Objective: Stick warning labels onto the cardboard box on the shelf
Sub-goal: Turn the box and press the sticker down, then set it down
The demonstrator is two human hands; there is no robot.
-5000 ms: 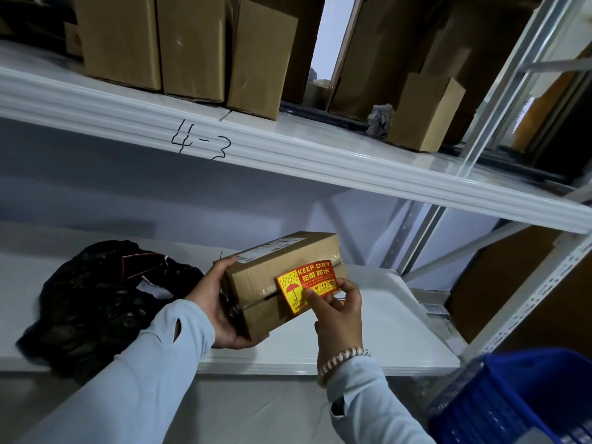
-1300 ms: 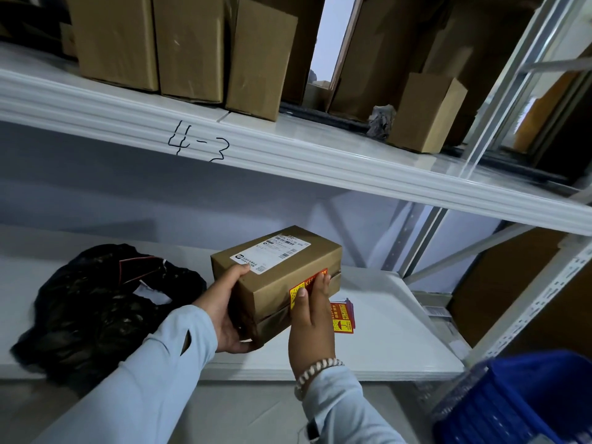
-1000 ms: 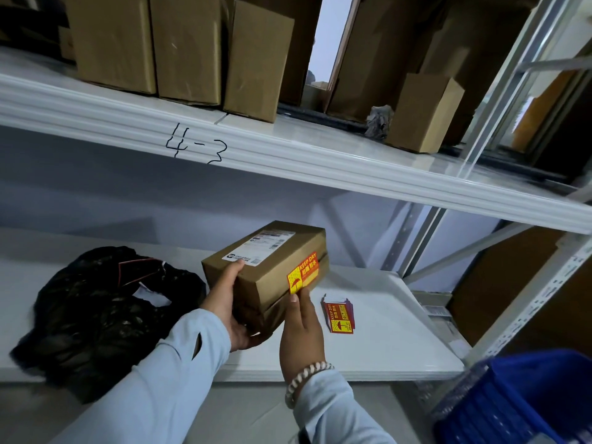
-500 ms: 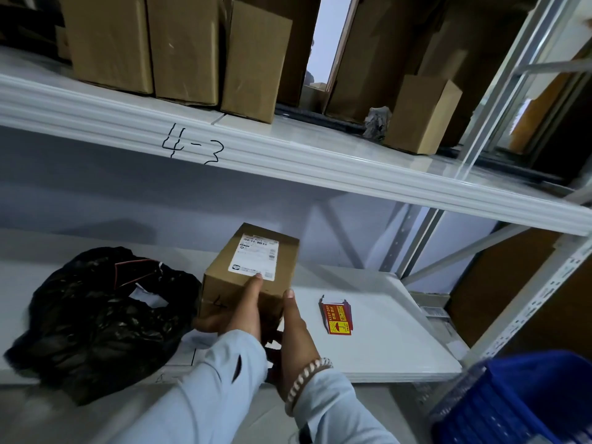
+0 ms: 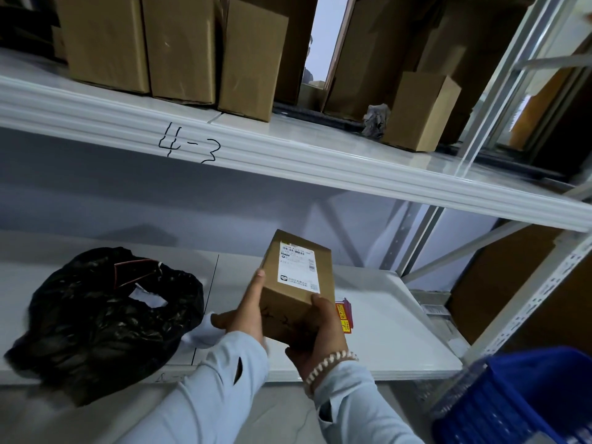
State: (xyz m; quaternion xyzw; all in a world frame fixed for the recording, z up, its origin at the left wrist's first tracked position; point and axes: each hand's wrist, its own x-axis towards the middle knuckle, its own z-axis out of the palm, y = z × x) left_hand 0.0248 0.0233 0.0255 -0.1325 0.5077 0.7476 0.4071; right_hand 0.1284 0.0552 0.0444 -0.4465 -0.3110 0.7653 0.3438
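A small brown cardboard box (image 5: 296, 283) with a white shipping label on top is held above the white lower shelf (image 5: 384, 318), one short end facing me with dark handwriting on it. My left hand (image 5: 246, 310) grips its left side and my right hand (image 5: 320, 331) its right side and underside. The yellow and red sticker put on the box is out of sight. A small stack of red and yellow warning labels (image 5: 343, 317) lies on the shelf just right of the box, half hidden behind it.
A crumpled black plastic bag (image 5: 105, 312) lies on the lower shelf at the left. The upper shelf (image 5: 288, 152), marked "4-3", carries several cardboard boxes (image 5: 182, 46). A blue plastic basket (image 5: 525, 398) is at the lower right, beside the rack's upright post.
The box has been turned so the stickered side faces away and a short end points at me. Both hands shifted with it, slightly right and nearer. The label stack stayed on the shelf.
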